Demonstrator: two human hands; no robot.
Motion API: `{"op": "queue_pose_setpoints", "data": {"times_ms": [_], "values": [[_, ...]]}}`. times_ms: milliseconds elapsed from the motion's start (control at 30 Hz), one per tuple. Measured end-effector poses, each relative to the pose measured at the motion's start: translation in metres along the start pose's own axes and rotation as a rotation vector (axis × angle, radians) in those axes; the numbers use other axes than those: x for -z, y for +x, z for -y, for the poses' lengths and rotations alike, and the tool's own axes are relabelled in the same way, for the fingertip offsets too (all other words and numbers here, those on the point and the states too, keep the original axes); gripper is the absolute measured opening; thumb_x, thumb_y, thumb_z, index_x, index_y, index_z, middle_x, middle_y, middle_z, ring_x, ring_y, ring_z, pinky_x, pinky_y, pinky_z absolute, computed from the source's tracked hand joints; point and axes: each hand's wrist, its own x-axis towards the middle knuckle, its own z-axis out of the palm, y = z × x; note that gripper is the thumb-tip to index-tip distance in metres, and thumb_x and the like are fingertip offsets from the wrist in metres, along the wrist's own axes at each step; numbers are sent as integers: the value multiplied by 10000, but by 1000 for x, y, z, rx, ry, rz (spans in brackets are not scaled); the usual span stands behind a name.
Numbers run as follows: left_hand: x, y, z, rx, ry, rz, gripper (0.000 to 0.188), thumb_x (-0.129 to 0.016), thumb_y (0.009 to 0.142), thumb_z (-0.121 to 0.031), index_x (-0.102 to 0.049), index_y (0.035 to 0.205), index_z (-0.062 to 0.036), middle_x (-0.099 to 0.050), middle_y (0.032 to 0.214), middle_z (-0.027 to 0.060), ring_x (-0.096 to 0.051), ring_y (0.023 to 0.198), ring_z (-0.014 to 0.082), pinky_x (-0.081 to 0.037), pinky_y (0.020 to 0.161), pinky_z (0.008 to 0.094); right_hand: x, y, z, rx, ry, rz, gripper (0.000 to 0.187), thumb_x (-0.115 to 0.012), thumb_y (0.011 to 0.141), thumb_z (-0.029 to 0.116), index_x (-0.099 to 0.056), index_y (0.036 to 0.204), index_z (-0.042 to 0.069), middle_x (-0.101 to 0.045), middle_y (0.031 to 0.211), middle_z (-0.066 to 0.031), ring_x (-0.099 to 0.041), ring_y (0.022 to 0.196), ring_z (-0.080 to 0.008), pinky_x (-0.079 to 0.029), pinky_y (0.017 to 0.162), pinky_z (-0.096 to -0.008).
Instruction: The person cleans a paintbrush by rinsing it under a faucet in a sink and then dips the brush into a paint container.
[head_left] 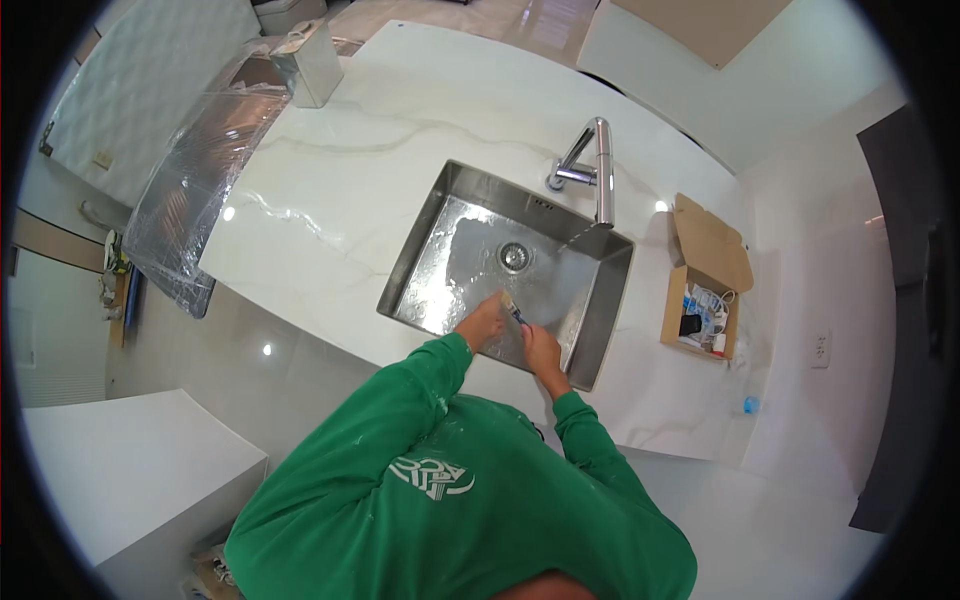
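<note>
Over the near part of the steel sink (408,275), my right hand (542,352) is closed around the dark handle of a small paintbrush (517,314). The brush points up and to the left, its pale bristles at the upper end. My left hand (484,322) is at those bristles, fingers curled against them; the exact grip is small in the picture. The sink's bottom is wet around a round drain (513,257). From the chrome faucet (604,175) at the far right rim, a thin stream of water runs into the sink.
An open cardboard box (672,315) with cables and small items stands right of the sink on the white marbled countertop (330,190). A small blue object (751,405) lies at the right edge. At the far left corner stands a rectangular metal can (308,65), beside plastic-wrapped furniture (200,170).
</note>
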Motion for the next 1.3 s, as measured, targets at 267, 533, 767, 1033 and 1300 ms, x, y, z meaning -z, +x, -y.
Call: {"op": "queue_pose_setpoints", "data": {"times_ms": [267,533,767,1033,1300], "values": [[34,49,6,-169,-319,34,202,-401,904,-186,-502,855,-18,-519,765,157,-523,640,277,-473,556,427,38,-3,65,248,-99,127,338,-471,918,328,-591,823,26,-622,735,-215,-603,709,-410,-447,631,-517],[-9,-59,3,-810,142,225,373,-370,928,-319,-549,955,7,-603,855,165,-617,758,286,-511,651,408,94,-16,61,248,-258,119,357,-418,937,349,-567,855,35,-623,760,-204,-601,725,-402,-442,632,-520],[31,-48,-81,-142,-304,-416,663,-377,901,-564,-483,1275,-26,-516,1265,210,-489,1183,313,-374,976,476,83,-40,50,299,21,-189,299,-442,946,288,-561,900,19,-595,762,-230,-573,724,-425,-421,612,-481],[43,-123,-34,-553,13,145,779,-421,873,-596,-251,1432,-81,-224,1491,164,-183,1377,342,-173,1103,474,23,1,-24,354,-10,-95,325,-427,951,283,-584,970,0,-617,830,-199,-575,734,-396,-426,634,-470],[137,-203,-58,-729,232,372,667,-530,865,-518,-474,1262,15,-500,1291,185,-449,1219,323,-375,985,428,20,55,34,-227,1561,428,231,-497,941,340,-557,991,123,-591,860,22,-513,700,-89,-407,646,-261]]}}
